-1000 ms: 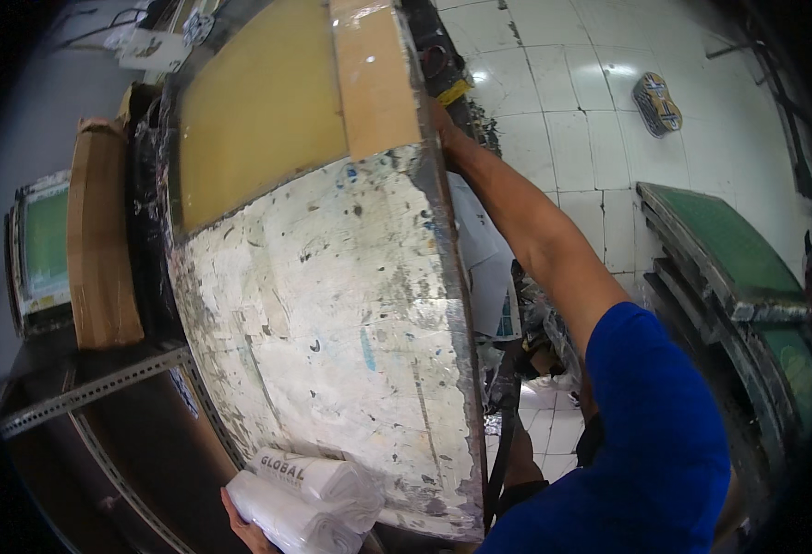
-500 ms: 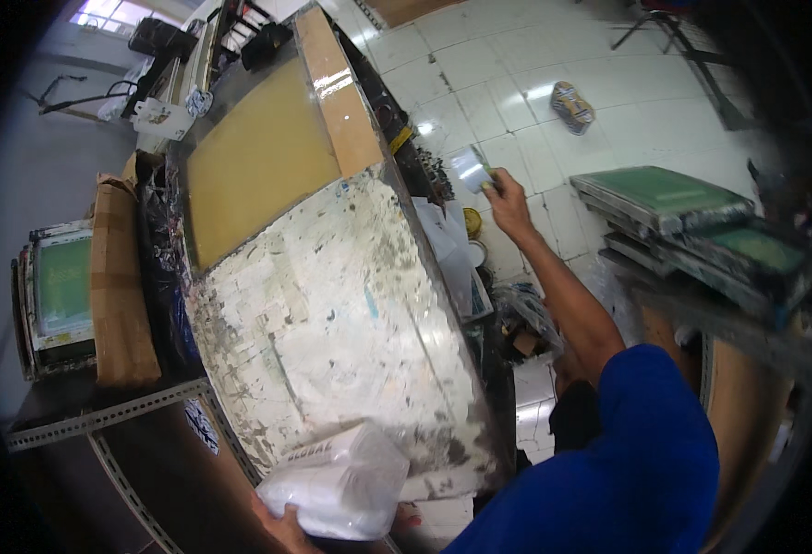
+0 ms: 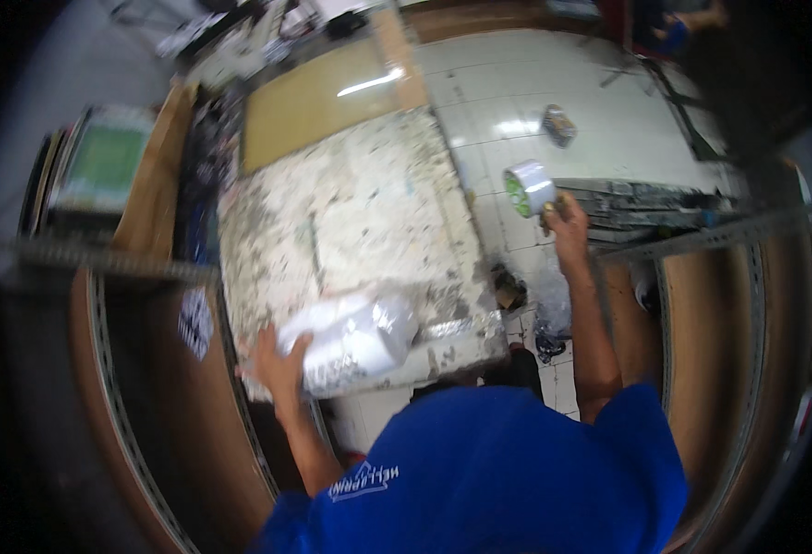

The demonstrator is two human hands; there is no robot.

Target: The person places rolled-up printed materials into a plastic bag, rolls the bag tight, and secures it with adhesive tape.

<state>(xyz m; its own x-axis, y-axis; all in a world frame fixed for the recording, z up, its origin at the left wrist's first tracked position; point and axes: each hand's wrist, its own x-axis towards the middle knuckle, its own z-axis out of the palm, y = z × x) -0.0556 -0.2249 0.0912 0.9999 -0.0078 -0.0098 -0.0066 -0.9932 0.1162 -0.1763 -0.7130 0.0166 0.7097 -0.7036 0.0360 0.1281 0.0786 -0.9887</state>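
Observation:
A white bundle wrapped in clear plastic [image 3: 355,340] lies at the near end of a paint-stained work table [image 3: 383,208]. My left hand [image 3: 277,367] is at the bundle's left end, thumb and fingers spread, touching it. Out to the right, above the floor, my right hand [image 3: 568,229] grips a roll of wide packing tape [image 3: 531,187] with a green core. The roll is held by its near side, apart from the bundle. Motion blurs the picture somewhat.
A yellowish panel [image 3: 318,106] covers the table's far part. Framed green screens [image 3: 101,162] and a cardboard sheet [image 3: 157,175] stand left. Stacked frames [image 3: 637,208] lie right. Metal-edged shelving [image 3: 152,268] flanks both sides. Plastic bags [image 3: 554,300] lie on the floor.
My view has turned and shifted. The bundle now rests flatter on the table, and my left hand has moved up its side. The tape roll has turned, showing its green core.

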